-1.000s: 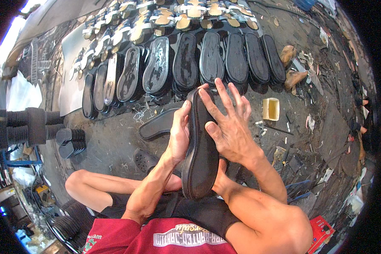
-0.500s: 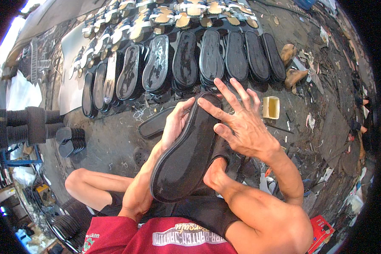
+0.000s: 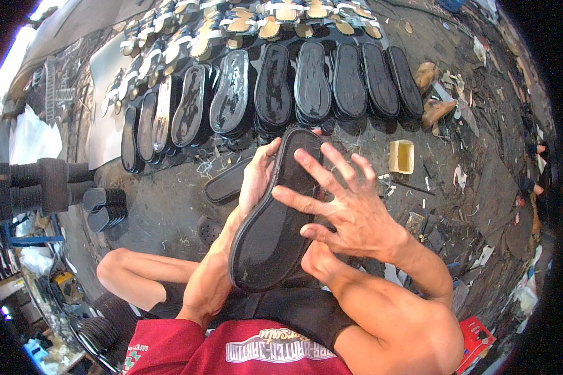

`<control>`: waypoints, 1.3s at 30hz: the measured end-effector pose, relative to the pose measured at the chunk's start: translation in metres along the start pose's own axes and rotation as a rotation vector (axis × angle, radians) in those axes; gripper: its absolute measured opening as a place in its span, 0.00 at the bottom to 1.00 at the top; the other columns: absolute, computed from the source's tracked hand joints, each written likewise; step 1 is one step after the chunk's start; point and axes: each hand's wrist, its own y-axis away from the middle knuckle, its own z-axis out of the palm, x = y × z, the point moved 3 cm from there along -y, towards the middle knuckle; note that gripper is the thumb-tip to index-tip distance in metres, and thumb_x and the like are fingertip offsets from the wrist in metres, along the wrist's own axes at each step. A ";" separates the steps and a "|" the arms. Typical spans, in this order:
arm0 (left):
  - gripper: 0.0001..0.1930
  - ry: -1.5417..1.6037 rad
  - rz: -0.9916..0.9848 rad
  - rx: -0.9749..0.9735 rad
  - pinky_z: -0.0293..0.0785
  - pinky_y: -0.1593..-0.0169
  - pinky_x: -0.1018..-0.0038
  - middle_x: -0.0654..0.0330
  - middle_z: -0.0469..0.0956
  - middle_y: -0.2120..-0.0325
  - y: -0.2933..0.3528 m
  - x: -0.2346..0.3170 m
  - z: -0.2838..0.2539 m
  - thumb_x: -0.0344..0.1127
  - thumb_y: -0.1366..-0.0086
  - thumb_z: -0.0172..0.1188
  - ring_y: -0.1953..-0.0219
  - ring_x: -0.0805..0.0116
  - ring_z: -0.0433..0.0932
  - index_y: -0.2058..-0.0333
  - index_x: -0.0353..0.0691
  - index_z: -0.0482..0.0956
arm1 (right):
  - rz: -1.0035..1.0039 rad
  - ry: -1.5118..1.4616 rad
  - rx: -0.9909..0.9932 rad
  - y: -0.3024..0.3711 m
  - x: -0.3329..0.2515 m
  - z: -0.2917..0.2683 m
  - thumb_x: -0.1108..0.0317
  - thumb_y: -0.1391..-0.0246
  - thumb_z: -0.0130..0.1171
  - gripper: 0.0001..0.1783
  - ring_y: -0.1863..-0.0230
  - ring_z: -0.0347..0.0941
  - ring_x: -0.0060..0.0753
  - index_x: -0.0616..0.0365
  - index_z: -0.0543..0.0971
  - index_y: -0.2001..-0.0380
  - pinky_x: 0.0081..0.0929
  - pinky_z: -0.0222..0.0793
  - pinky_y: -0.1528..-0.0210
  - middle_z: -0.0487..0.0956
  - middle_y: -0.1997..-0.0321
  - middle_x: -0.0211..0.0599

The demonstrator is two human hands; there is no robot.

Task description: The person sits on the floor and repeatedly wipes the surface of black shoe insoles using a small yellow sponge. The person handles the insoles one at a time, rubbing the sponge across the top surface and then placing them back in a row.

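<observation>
A black shoe sole (image 3: 272,234) with a raised rim is tilted in front of me, heel end toward my lap. My left hand (image 3: 258,181) grips its left edge near the upper end, thumb along the rim. Over the sole's upper right surface, my right hand (image 3: 360,215) has its fingers spread; its fingertips lie on or just above the surface, I cannot tell which. Behind my left hand, another black sole (image 3: 224,184) lies on the ground, partly hidden.
Ahead runs a row of stacked black soles (image 3: 313,84), with strapped sandals (image 3: 288,11) beyond. To the right are a small yellow open box (image 3: 394,165), brown shoe lasts (image 3: 438,114) and scattered scraps. More black sole stacks (image 3: 106,212) stand at left. A dark clog (image 3: 208,230) is near my legs.
My right hand has moved down and left across the sole, its fingers now further over the surface. The sole has shifted slightly upward and is turned a little more upright.
</observation>
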 end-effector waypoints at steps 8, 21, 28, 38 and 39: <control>0.39 0.008 0.258 0.126 0.86 0.50 0.57 0.48 0.86 0.54 -0.005 0.017 -0.037 0.70 0.22 0.42 0.55 0.53 0.86 0.40 0.37 0.78 | 0.210 -0.411 0.311 0.024 0.035 0.011 0.33 0.23 0.34 0.36 0.15 0.45 0.58 0.30 0.67 0.21 0.63 0.35 0.19 0.49 0.12 0.44; 0.37 0.128 0.113 0.462 0.77 0.38 0.54 0.45 0.85 0.48 0.024 -0.033 -0.051 0.62 0.25 0.47 0.46 0.49 0.83 0.39 0.30 0.78 | 0.928 0.138 0.227 0.182 0.223 0.160 0.42 0.18 0.30 0.33 0.16 0.45 0.62 0.38 0.82 0.33 0.71 0.40 0.21 0.50 0.12 0.42; 0.38 0.215 0.224 0.123 0.83 0.43 0.51 0.40 0.80 0.43 0.026 -0.036 -0.058 0.61 0.23 0.46 0.49 0.44 0.83 0.33 0.29 0.72 | 1.053 -0.090 0.524 0.195 0.192 0.135 0.51 0.19 0.35 0.29 0.19 0.55 0.52 0.49 0.76 0.28 0.61 0.44 0.20 0.64 0.19 0.48; 0.36 0.357 0.011 0.072 0.80 0.36 0.50 0.37 0.80 0.40 0.019 -0.069 -0.017 0.58 0.17 0.39 0.44 0.42 0.83 0.32 0.29 0.73 | 0.411 -1.343 0.550 0.062 0.051 0.034 0.33 0.22 0.18 0.49 0.17 0.53 0.38 0.60 0.75 0.28 0.46 0.35 0.18 0.64 0.17 0.47; 0.35 0.380 -0.006 0.047 0.80 0.36 0.50 0.38 0.80 0.40 0.020 -0.067 -0.016 0.57 0.17 0.40 0.43 0.43 0.83 0.32 0.30 0.73 | 0.372 -1.149 0.481 0.052 0.042 0.029 0.32 0.22 0.18 0.48 0.16 0.50 0.44 0.54 0.77 0.29 0.50 0.33 0.17 0.59 0.15 0.48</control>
